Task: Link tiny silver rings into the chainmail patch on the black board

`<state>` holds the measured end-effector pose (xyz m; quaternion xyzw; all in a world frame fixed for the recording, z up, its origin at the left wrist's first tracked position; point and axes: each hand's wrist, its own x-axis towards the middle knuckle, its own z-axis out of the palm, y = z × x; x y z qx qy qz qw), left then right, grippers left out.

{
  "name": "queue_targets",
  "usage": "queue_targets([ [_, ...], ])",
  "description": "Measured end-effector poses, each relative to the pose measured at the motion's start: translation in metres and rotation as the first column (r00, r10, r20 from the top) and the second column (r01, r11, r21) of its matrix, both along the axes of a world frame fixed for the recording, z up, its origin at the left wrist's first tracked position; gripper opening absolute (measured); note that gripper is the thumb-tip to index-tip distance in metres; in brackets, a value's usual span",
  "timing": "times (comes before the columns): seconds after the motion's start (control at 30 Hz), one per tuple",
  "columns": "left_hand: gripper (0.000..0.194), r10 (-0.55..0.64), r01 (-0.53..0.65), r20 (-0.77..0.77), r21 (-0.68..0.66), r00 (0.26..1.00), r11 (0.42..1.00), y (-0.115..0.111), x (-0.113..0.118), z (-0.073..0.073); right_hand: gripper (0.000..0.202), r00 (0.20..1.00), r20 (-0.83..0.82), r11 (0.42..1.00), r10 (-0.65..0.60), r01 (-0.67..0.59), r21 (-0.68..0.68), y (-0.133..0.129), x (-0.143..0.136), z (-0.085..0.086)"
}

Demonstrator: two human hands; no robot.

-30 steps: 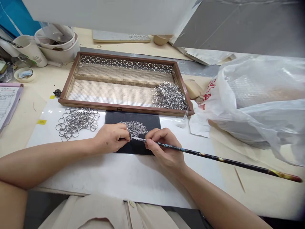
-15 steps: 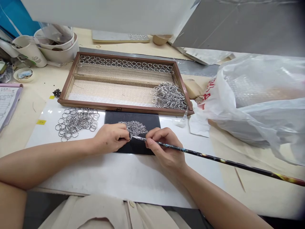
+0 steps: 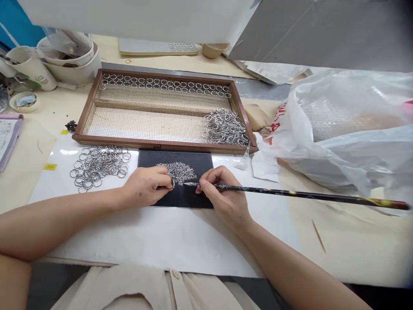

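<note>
A black mat (image 3: 193, 200) bears a pile of tiny silvery pieces (image 3: 181, 172). My left hand (image 3: 146, 186) is closed at the mat's left side, pinching what looks like a metal ring (image 3: 173, 184), mostly hidden by the fingers. My right hand (image 3: 226, 193) grips a long dark brush (image 3: 267, 190) near its front end; the pale tip points left, just below the pile and a little right of the left fingers. A loose heap of silvery rings (image 3: 101, 165) lies on the white sheet left of the mat.
Behind the mat stands a wooden-framed mesh tray (image 3: 161, 144) with rows of rings and a ring heap (image 3: 224, 127). White plastic bags (image 3: 338, 142) fill the right. Tubs (image 3: 74, 66) and a cup (image 3: 32, 66) stand back left. A thin stick (image 3: 318, 236) lies right.
The brush tip has drawn away from the left fingers, and its far end has swung up. The whole view has shifted slightly. My left hand keeps its pinch.
</note>
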<state>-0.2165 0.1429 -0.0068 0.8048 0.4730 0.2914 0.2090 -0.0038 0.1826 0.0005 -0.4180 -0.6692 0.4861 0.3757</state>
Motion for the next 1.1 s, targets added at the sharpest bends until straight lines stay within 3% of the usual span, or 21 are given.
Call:
queue_targets([
  [0.4, 0.020, -0.003, 0.003, 0.018, 0.020, 1.000, 1.000, 0.0001, 0.0009, 0.0012, 0.018, 1.000, 0.022, 1.000, 0.011, -0.011, 0.006, 0.0006, -0.0007, -0.0011],
  [0.57, 0.019, -0.012, 0.012, 0.020, 0.012, 1.000, 1.000, 0.0003, 0.0007, 0.0004, 0.018, 0.999, -0.045, 0.999, 0.027, -0.027, 0.020, -0.0002, -0.0005, 0.0001],
  [0.77, 0.020, -0.011, 0.011, -0.002, -0.004, 1.000, 1.000, 0.0000, 0.0009, 0.0012, 0.017, 0.981, -0.160, 0.991, 0.114, -0.100, 0.093, -0.0033, -0.0016, 0.0018],
  [1.1, 0.020, -0.006, 0.006, 0.002, -0.004, 1.000, 1.000, -0.0010, 0.0007, -0.0005, 0.018, 0.965, -0.119, 0.956, 0.233, -0.205, 0.209, -0.0063, -0.0044, 0.0013],
])
